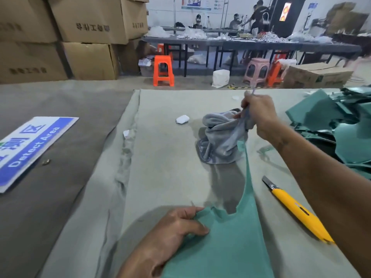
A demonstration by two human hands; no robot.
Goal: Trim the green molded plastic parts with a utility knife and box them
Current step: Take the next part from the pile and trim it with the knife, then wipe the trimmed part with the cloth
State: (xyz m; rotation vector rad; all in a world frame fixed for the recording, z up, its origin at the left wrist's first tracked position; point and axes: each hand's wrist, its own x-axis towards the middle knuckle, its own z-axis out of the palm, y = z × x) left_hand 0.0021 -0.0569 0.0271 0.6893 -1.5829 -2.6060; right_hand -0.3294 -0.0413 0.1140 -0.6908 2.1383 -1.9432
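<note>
Here, from your head view: your left hand (180, 223) pinches the green part (224, 245) at the bench's (164, 157) near edge, its thin arm running away toward your right hand (259, 115) — clenched on a grey cloth (218, 137). The utility knife (297, 209) lies just right — nearer that hand.

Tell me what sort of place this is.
Probably a factory finishing or packing floor: stacked cardboard cartons, long work tables with other workers, and a pile of green molded parts beside a utility knife.
</note>
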